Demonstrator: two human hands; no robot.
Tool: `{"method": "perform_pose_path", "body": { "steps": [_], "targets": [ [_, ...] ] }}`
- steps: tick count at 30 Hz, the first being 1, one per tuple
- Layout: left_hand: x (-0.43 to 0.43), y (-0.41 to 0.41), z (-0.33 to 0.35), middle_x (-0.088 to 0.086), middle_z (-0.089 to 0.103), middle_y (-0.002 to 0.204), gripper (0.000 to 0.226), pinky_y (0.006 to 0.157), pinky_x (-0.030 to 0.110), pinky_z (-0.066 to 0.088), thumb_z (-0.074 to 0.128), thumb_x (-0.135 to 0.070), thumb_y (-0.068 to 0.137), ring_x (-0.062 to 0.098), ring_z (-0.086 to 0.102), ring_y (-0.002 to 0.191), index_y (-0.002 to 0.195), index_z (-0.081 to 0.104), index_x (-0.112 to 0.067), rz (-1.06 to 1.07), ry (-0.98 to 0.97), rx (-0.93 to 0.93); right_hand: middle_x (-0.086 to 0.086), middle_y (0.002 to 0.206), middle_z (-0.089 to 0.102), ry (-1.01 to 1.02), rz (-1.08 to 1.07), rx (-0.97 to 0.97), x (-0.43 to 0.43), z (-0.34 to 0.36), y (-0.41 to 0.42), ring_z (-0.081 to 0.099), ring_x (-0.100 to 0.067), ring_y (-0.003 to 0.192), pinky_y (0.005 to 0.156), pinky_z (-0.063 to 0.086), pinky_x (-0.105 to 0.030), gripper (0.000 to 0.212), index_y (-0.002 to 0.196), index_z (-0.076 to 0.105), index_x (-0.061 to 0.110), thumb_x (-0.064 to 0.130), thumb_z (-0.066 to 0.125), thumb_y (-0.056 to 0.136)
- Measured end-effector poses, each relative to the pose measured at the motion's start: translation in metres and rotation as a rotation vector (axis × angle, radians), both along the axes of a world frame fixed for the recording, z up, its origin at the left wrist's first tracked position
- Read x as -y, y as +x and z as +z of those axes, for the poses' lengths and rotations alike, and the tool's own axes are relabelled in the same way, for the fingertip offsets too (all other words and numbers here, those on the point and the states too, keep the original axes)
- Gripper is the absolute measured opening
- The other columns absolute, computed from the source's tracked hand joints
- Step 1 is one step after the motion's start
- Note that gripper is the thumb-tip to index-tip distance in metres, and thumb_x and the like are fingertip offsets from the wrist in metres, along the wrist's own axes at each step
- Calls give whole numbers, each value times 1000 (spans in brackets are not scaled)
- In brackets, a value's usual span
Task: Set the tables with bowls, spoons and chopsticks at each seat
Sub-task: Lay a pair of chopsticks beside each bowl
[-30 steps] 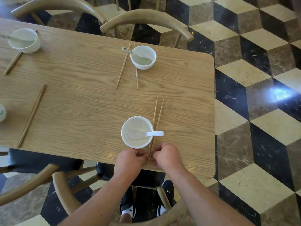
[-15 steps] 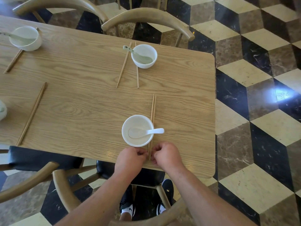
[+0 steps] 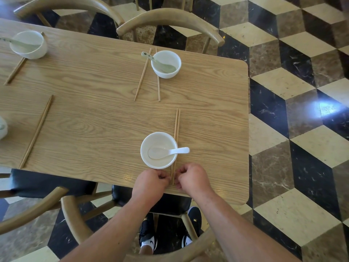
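Pinching chopsticks (image 3: 177, 125) at near ends, left hand (image 3: 151, 181), right hand (image 3: 192, 177), beside bowl (image 3: 160, 136)

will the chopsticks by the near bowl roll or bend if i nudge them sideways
The chopsticks look thin, straight and wooden, so probably stiff and light. On the smooth table they may roll or skid apart; the left hand and right hand pinch their near ends together. The near bowl close on their left would likely block drift that way.

Your forearms (image 3: 117, 224) are bare right up to your left hand (image 3: 151, 183) and right hand (image 3: 194, 179). Below the worktop's (image 3: 94, 120) near edge, you wear black shoes (image 3: 146, 226) with small gold marks, and white socks (image 3: 149, 242) bearing a dark logo.
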State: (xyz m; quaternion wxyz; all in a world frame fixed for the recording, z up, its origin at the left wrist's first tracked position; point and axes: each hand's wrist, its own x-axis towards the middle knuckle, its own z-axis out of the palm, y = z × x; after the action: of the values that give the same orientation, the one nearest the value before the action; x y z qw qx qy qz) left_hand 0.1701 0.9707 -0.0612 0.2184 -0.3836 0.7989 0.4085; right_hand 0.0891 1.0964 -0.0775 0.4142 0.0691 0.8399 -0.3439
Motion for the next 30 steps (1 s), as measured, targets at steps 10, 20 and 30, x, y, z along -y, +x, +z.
{"method": "perform_pose_path", "body": {
  "steps": [10, 20, 30],
  "targets": [
    [1, 1, -1, -13, 70, 66, 15, 56, 26, 41, 74, -35, 94, 4, 63, 66, 85, 83, -29, -3, 19, -10, -6, 69, 79, -4, -10, 9, 0, 2, -1, 80, -29, 70, 73, 68, -52, 20, 79, 71, 20, 7, 63, 92],
    [2, 1, 1, -16, 68, 65, 14, 55, 23, 38, 74, -35, 95, 1, 60, 65, 87, 83, -29, -6, 29, -10, -8, 74, 80, -6, -14, 11, 1, 4, -1, 80, -29, 72, 73, 68, -49, 16, 83, 71, 16, 8, 63, 94],
    [8, 11, 8, -9, 76, 72, 17, 64, 28, 51, 75, -36, 95, 8, 67, 72, 82, 82, -27, 2, 82, 4, -13, 82, 81, -57, -39, 12, -13, 25, 10, 80, -32, 81, 79, 68, -51, 19, 82, 73, 18, 6, 65, 95]
  ]
}}
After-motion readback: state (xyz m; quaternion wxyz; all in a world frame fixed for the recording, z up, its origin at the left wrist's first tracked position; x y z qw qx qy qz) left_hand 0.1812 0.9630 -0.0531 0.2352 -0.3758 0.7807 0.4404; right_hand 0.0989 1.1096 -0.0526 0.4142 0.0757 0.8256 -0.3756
